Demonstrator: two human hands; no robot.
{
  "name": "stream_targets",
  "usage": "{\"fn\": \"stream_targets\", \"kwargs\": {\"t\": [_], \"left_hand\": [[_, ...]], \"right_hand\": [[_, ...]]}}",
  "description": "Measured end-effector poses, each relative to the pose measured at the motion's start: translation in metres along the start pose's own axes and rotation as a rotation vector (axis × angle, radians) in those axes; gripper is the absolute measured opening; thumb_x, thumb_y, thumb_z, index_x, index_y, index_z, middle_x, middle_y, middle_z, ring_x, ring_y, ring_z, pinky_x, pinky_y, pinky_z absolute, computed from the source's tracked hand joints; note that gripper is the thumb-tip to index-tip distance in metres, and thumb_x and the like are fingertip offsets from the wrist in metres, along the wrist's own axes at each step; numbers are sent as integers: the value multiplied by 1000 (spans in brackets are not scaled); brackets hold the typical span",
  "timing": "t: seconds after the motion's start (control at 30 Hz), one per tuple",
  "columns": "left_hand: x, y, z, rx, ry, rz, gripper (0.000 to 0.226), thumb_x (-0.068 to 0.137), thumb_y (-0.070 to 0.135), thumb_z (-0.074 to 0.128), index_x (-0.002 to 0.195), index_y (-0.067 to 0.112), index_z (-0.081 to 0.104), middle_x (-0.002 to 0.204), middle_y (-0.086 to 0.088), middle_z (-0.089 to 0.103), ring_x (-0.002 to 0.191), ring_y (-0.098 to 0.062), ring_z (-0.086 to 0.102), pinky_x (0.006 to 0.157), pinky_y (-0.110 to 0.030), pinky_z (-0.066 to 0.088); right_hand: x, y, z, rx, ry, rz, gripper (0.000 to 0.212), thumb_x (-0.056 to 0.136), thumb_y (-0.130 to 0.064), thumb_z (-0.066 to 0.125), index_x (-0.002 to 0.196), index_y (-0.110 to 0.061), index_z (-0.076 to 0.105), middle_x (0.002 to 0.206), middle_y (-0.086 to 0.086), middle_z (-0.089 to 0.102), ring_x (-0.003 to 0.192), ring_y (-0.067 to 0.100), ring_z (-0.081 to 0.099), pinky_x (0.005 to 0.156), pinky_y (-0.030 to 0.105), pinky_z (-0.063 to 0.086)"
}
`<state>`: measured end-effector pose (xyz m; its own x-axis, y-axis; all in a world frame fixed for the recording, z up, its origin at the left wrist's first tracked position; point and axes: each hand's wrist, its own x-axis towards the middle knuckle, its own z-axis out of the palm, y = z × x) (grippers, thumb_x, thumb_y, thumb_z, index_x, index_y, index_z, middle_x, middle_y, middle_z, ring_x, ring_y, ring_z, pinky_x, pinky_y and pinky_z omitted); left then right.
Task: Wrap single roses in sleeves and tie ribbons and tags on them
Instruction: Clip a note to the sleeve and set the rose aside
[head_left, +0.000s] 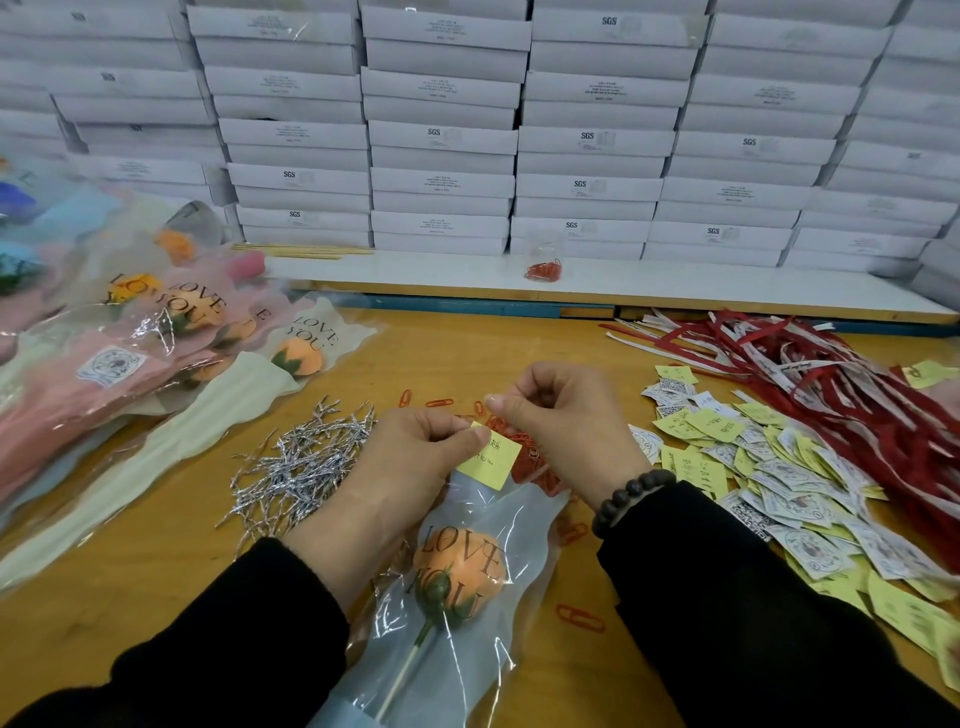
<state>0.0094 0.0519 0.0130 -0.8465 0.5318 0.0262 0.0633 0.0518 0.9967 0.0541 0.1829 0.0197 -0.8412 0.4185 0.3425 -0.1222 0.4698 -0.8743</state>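
Observation:
An orange rose (460, 571) lies in a clear sleeve (467, 649) printed LOVE YOU, its bloom toward the table's middle and its stem toward me. My left hand (410, 462) pinches a yellow tag (491, 457) at the sleeve's top edge. My right hand (566, 421), with a bead bracelet on its wrist, has its fingers curled just above the tag; thumb and forefinger are pressed together, and what they pinch is too small to make out. Red paper clips (535, 467) lie under and around both hands.
Silver twist ties (301, 462) are heaped at the left. Wrapped roses (156, 338) pile up at far left. Yellow and white tags (779, 483) and red ribbons (857, 395) cover the right side. A bag of clips (544, 262) sits on a white shelf before stacked white boxes (441, 135).

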Motion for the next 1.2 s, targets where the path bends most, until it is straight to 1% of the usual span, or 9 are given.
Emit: {"fn": "stream_targets", "kwargs": {"t": [0.1, 0.2, 0.33, 0.43, 0.7, 0.8, 0.93, 1.03, 1.2], "left_hand": [[-1, 1, 0, 24, 14, 10, 15, 86, 6, 61, 76, -3, 68, 40, 8, 53, 29, 1, 39, 34, -8, 29], [-1, 2, 0, 69, 29, 25, 17, 85, 11, 65, 73, 2, 72, 50, -5, 52, 34, -5, 34, 36, -12, 27], [-3, 2, 0, 54, 17, 35, 14, 86, 7, 61, 76, 1, 70, 34, 11, 43, 26, 1, 32, 32, -8, 26], [-4, 3, 1, 39, 21, 43, 14, 86, 6, 61, 79, 0, 70, 32, 11, 42, 25, 0, 31, 31, -8, 24], [-5, 3, 2, -38, 28, 24, 15, 87, 3, 58, 86, -9, 67, 31, 10, 46, 23, 2, 35, 30, -6, 26], [-4, 3, 1, -64, 30, -1, 16, 87, 5, 59, 84, -8, 68, 33, 8, 47, 24, 1, 34, 30, -7, 25], [0, 0, -2, -86, 74, -18, 16, 86, 8, 62, 73, 3, 70, 39, 4, 53, 28, -3, 38, 33, -10, 27], [2, -1, -4, -109, 93, -25, 18, 84, 10, 63, 69, 6, 72, 51, -1, 63, 37, -5, 50, 38, -11, 34], [4, -4, -5, -98, 112, -44, 18, 84, 14, 65, 68, 8, 73, 56, -7, 62, 41, -12, 48, 38, -15, 34]], "right_hand": [[0, 1, 1, 3, -19, -10, 24, 79, -21, 73, 60, -18, 57, 58, 0, 62, 58, 19, 62, 56, 33, 54], [-1, 1, 1, 0, -32, -19, 31, 78, -21, 73, 54, -23, 54, 49, -9, 56, 49, 3, 52, 49, 16, 44], [-2, 1, 1, 16, -33, -7, 26, 78, -21, 73, 58, -17, 57, 55, -1, 59, 55, 12, 55, 51, 24, 46], [-2, 1, 2, 64, -28, 14, 27, 77, -21, 74, 58, -14, 57, 56, 4, 59, 56, 19, 57, 51, 31, 49], [-4, 5, 7, 28, -27, 7, 30, 76, -21, 75, 54, -16, 55, 50, -6, 50, 45, 3, 43, 47, 19, 37], [-3, 2, 3, 4, -44, 8, 25, 82, -27, 69, 63, -12, 64, 54, -2, 56, 44, 2, 49, 44, 15, 39], [-3, 0, -3, 0, -115, 29, 13, 85, -26, 65, 73, -21, 67, 63, -6, 63, 51, -2, 58, 46, 8, 42], [-4, 2, -4, 15, -135, 40, 7, 82, -16, 69, 78, -22, 67, 66, -6, 64, 56, 2, 61, 53, 15, 51], [-7, 3, -1, 7, -130, 14, 10, 81, -11, 70, 86, -19, 69, 75, 7, 67, 59, 10, 62, 61, 26, 56]]}}
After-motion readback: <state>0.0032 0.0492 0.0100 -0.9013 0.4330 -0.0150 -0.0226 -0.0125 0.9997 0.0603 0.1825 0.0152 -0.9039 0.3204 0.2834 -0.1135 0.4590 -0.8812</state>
